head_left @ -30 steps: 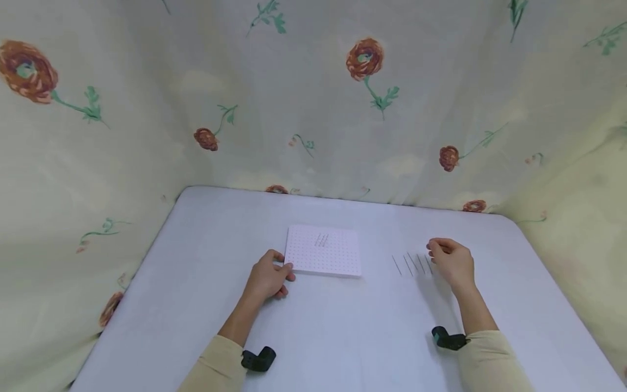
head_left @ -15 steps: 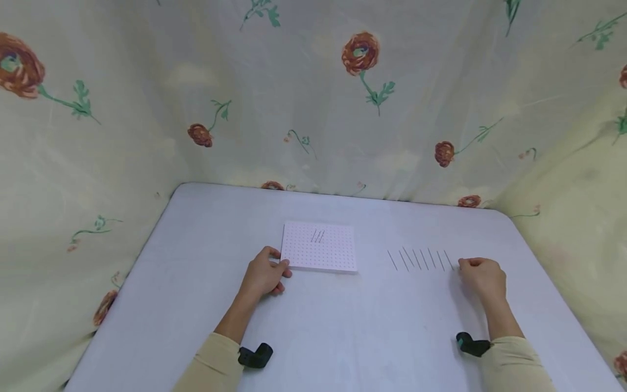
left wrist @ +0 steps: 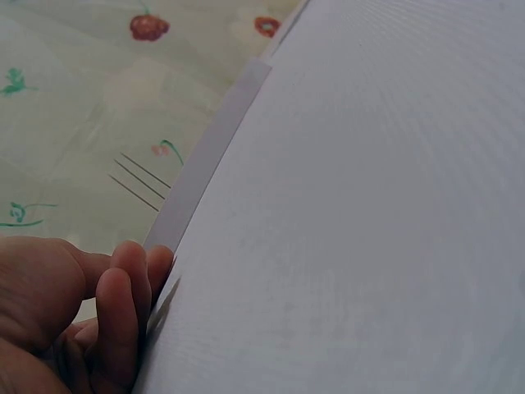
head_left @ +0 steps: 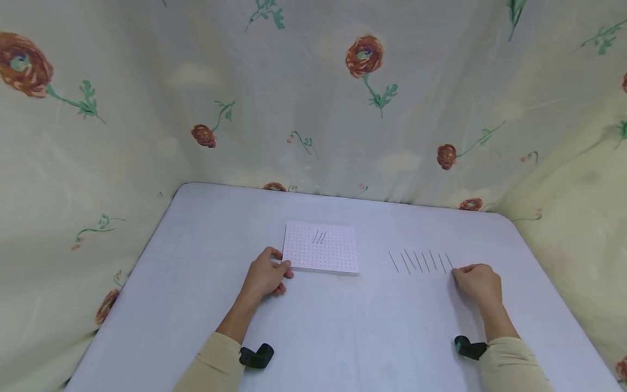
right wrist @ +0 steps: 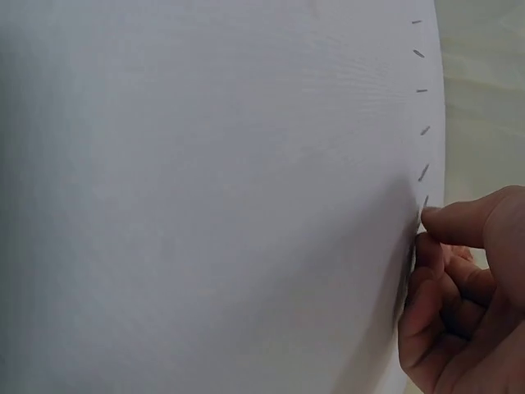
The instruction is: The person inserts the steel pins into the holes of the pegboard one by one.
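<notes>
My left hand [head_left: 266,275] grips the left front corner of a white pegboard [head_left: 320,260], a flat board with a grid of small holes. Three thin dark sticks [head_left: 319,237] stand in it near the back; the left wrist view shows these sticks [left wrist: 139,180] rising above the board's edge [left wrist: 209,156]. To the right of the board, several similar sticks [head_left: 416,260] lie in a slanted row on the table. At the near end of the rightmost stick [head_left: 449,261], my right hand [head_left: 479,283] pinches with curled fingers; its thumb [right wrist: 467,220] partly hides that end in the right wrist view.
A white-covered table [head_left: 352,321] lies under everything. Floral curtains [head_left: 313,98] surround it at the back and sides. A black wrist camera [head_left: 257,356] is strapped to the left forearm, another black camera [head_left: 470,347] to the right.
My right hand has moved right along the row of sticks, then slightly left onto the end of the last one. The left hand keeps its hold on the pegboard.
</notes>
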Demonstrator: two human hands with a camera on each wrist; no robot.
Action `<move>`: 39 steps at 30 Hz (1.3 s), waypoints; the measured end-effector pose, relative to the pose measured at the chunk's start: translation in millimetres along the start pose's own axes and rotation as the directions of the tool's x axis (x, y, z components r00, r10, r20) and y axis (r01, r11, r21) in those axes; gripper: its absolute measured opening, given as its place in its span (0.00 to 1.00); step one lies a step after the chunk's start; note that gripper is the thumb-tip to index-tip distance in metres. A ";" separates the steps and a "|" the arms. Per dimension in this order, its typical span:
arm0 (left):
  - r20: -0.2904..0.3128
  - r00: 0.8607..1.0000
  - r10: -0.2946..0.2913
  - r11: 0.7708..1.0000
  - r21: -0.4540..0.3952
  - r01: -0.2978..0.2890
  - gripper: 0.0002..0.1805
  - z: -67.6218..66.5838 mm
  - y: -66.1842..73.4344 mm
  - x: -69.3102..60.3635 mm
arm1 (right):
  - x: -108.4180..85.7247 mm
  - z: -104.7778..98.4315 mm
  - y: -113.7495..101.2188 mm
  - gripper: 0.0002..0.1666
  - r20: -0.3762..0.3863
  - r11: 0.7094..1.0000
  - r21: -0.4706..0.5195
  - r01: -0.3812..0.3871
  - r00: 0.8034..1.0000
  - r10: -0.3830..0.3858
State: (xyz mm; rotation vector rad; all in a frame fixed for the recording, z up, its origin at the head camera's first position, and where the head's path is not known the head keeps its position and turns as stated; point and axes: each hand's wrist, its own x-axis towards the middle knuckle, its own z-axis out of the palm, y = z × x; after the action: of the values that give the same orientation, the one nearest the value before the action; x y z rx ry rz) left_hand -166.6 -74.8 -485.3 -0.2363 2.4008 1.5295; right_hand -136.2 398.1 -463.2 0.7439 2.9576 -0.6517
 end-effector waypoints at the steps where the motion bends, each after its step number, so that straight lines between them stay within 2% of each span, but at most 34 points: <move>1: 0.001 1.000 0.001 1.000 -0.001 -0.001 0.17 0.1 -0.5 -0.1 | -0.5 0.6 -0.2 0.24 -0.003 1.000 -0.004 0.004 1.000 -0.004; 8: 0.006 1.000 0.009 1.000 -0.006 -0.009 0.17 -0.3 -2.4 1.2 | -4.1 0.6 -6.5 0.19 -0.029 0.999 -0.035 0.030 0.999 -0.031; 12: 0.006 1.000 0.004 1.000 -0.004 -0.004 0.17 -0.7 -1.5 1.0 | -3.9 0.7 -10.7 0.19 -0.021 0.999 -0.045 0.017 1.000 -0.018; 25: -0.004 1.000 -0.007 1.000 0.017 0.007 0.18 -0.6 -1.4 1.3 | 5.5 3.8 -16.2 0.30 0.084 0.984 -0.177 -0.004 0.996 0.019; 34: 0.000 1.000 0.002 1.000 0.011 -0.002 0.17 -2.5 0.0 2.3 | 10.1 3.9 -18.4 0.29 0.173 0.961 -0.260 0.091 0.984 -0.047; 39: 0.008 1.000 0.001 1.000 -0.001 -0.001 0.17 -1.6 -0.6 0.4 | 4.9 7.8 -19.0 0.29 0.184 0.966 -0.239 0.094 0.982 -0.050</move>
State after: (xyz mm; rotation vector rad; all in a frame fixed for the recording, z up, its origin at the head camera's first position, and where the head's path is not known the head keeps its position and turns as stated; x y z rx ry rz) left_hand -167.1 -76.5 -485.4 -0.2289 2.3946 1.5288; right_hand -149.8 382.0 -463.5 0.5300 2.8393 -0.3215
